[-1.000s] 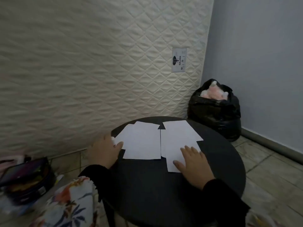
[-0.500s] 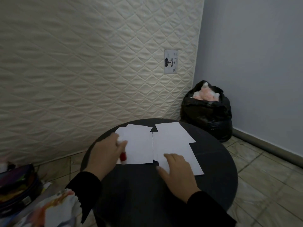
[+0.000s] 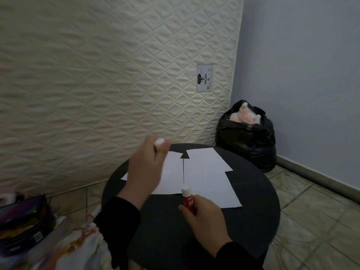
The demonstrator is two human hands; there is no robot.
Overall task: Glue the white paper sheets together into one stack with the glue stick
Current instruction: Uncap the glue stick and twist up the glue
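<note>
Two hands, right hand (image 3: pixel 204 217) holding glue stick (image 3: pixel 188 199)

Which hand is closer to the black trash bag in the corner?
Right. The right hand, gripping the glue stick, sits at the table's near side, on the bag's side. The left hand, holding the white cap, is raised over the left sheet, farther from it.

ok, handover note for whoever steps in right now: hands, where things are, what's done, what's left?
Left hand: raised over the left sheets, pinching the white cap.
Right hand: grips the uncapped glue stick, tip up, at the sheets' near edge.
Paper sheets: lie flat in two loose groups on the round black table, narrow gap between.
Done: stick uncapped.
Left: no glue visibly applied; glue the sheets and stack them into one.
</note>
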